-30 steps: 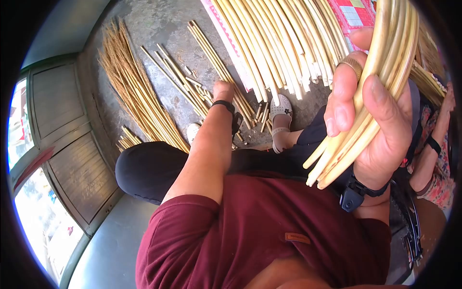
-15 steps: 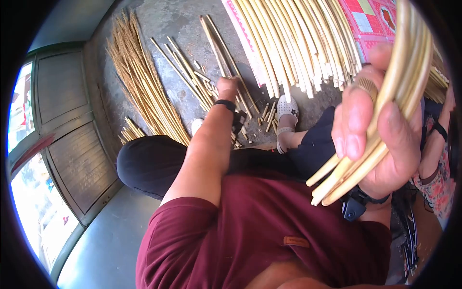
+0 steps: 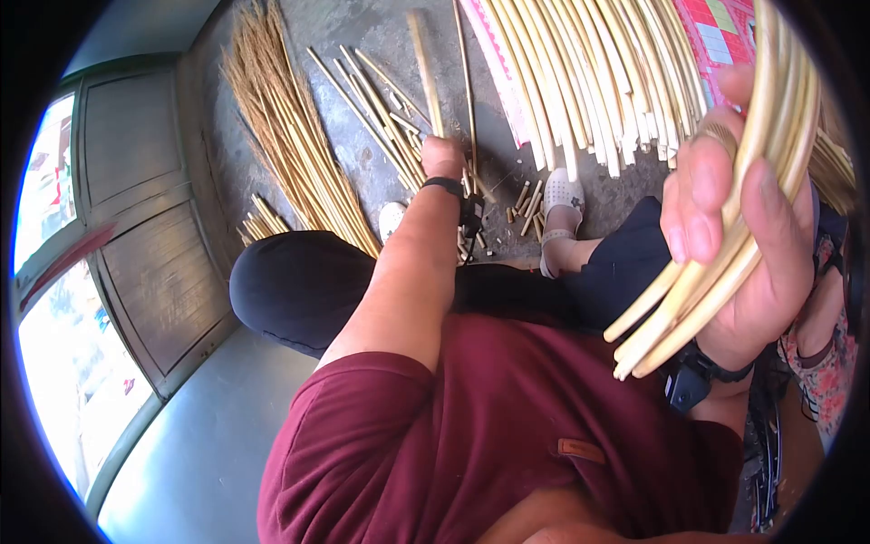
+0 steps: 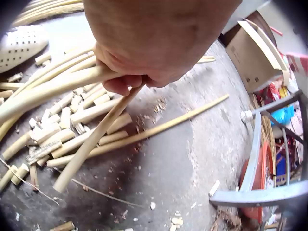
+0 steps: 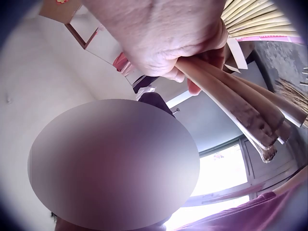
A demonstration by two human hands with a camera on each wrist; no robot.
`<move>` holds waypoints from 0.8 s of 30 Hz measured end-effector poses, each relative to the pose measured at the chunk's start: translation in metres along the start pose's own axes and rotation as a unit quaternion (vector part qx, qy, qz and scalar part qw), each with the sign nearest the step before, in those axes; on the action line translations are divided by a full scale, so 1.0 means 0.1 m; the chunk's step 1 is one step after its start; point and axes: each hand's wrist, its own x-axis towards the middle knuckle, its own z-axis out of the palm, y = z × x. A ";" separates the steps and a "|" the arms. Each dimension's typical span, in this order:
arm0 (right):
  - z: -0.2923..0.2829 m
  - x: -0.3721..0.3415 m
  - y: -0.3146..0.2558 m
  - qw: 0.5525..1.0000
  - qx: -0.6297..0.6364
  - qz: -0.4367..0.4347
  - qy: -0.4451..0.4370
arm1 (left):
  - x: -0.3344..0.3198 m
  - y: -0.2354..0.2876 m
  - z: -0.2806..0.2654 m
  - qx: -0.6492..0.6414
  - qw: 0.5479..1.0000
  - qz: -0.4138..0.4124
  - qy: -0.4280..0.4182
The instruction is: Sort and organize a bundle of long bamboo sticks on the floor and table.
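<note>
In the head view, my right hand [image 3: 743, 227] grips a bunch of smooth pale plant stalks [image 3: 689, 304], raised close to the camera. Thumb and fingers wrap the bunch, and the cut ends poke out below, as the right wrist view shows with the stalk ends [image 5: 250, 110]. Low over the floor, my left hand [image 3: 442, 157] holds a thin stalk [image 3: 424, 68], blurred at its upper part. The left wrist view shows that stalk's lower end [image 4: 89, 142] slanting down from the curled fingers. Another single stalk [image 4: 183, 118] lies on the concrete beneath.
Short cut pieces [image 4: 57, 125] litter the floor beside a white shoe [image 3: 565, 199]. A row of long stalks [image 3: 598, 82] lies on a pink cloth [image 3: 503, 86]. Bushy-topped stalks [image 3: 290, 127] lie at left. A metal frame [image 4: 255, 195] and another person's arm [image 3: 820, 317] are at right.
My left hand has lifted a stalk from the few it was on, leaving one apart on its right. The right hand keeps hold of its bunch. The head view has shifted slightly.
</note>
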 end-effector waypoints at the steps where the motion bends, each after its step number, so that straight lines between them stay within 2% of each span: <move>1: 0.01 0.02 0.00 1.000 0.000 -0.001 -0.010 | 0.30 -0.29 0.16 -0.002 0.999 0.037 0.033; 3: 0.05 0.02 -0.03 1.000 0.005 0.004 -0.023 | 0.47 -0.53 0.04 -0.039 0.999 0.006 -0.020; 5: 0.09 0.01 -0.05 0.999 0.022 0.008 -0.023 | 0.47 -0.59 -0.08 -0.054 0.996 -0.063 0.028; 6: 0.11 -0.01 -0.05 0.999 0.030 0.007 -0.021 | 0.48 -0.64 -0.16 -0.066 0.995 -0.065 0.030; 9: 0.16 -0.04 -0.07 0.998 0.049 0.006 -0.025 | 0.42 -0.69 -0.22 -0.038 0.992 0.022 0.120; 10: 0.17 -0.05 -0.07 0.998 0.051 0.008 -0.030 | 0.28 -0.57 -0.27 0.006 0.993 0.021 0.117; 13: 0.23 -0.06 -0.10 0.999 0.038 0.022 -0.022 | -0.05 -0.29 -0.25 0.083 0.973 0.052 0.208; 14: 0.23 -0.06 -0.09 0.999 0.033 0.023 -0.023 | -0.05 -0.28 -0.18 0.110 0.962 0.100 0.228; 17: 0.18 -0.03 -0.06 0.999 0.022 0.017 -0.038 | 0.02 -0.25 0.07 0.055 0.961 0.258 0.082; 19: 0.12 -0.01 -0.05 0.999 0.011 0.019 -0.048 | -0.05 -0.07 0.18 0.099 0.960 0.254 -0.062; 20: 0.10 0.00 -0.04 0.999 0.007 0.021 -0.046 | -0.12 0.01 0.20 0.133 0.953 0.253 -0.099; 24: 0.03 0.04 -0.01 0.999 -0.005 0.030 -0.018 | -0.06 0.07 0.51 0.222 0.947 0.213 -0.092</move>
